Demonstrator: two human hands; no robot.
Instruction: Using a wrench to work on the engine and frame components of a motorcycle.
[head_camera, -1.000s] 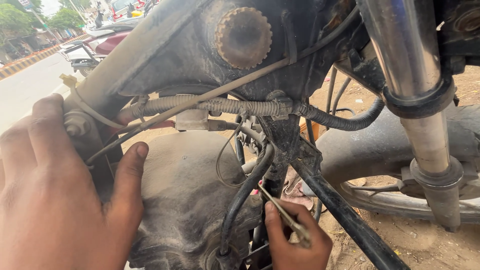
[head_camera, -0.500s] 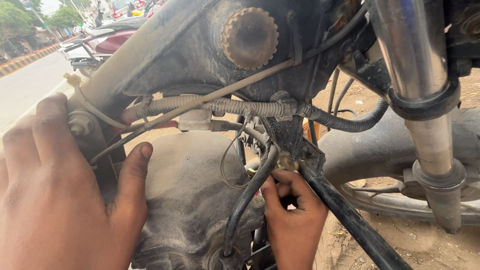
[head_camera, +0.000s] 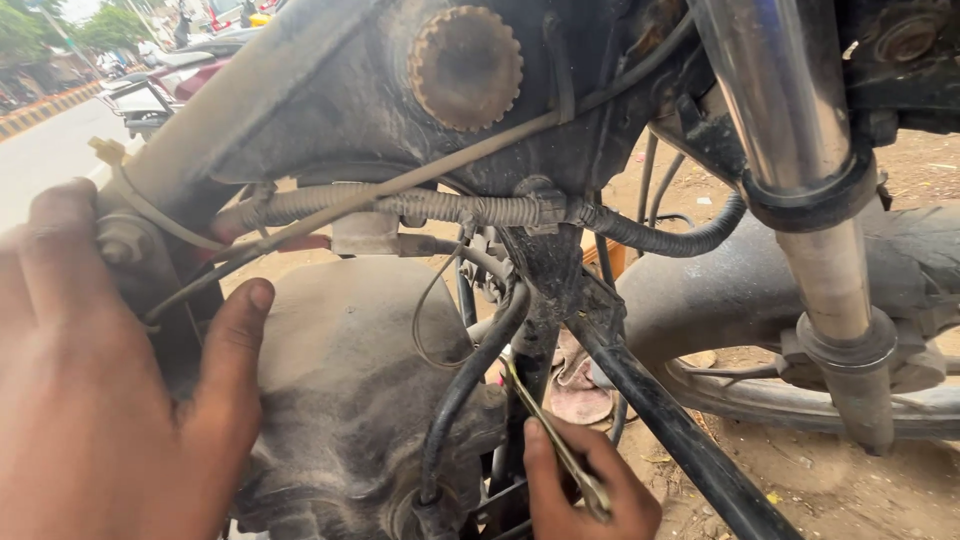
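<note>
— How many hands are in view, and what are they doing?

— Two. The left hand (head_camera: 95, 390) is spread flat, palm against the frame (head_camera: 300, 100) left of the engine (head_camera: 350, 400), thumb lying on the engine's dusty cover. The right hand (head_camera: 585, 485), just right of the engine, is closed around one spanner (head_camera: 550, 440).

— Where does the spanner sit?

— It runs up and left from the fist; its upper end is beside the engine, near the thick black cable (head_camera: 470, 370). Whether it is on a bolt I cannot tell.

— What else is there?

— One brown toothed knob (head_camera: 465, 68) above the engine, one ribbed sleeve (head_camera: 400, 208) running across under it, one chrome fork tube (head_camera: 790, 130) and one tyre (head_camera: 800, 290) to the right of the engine.

— Anything in the way?

— The black cable, a thin looping wire (head_camera: 425, 320) and a slanting black frame tube (head_camera: 670, 420) crowd the gap between the engine and the tyre.
</note>
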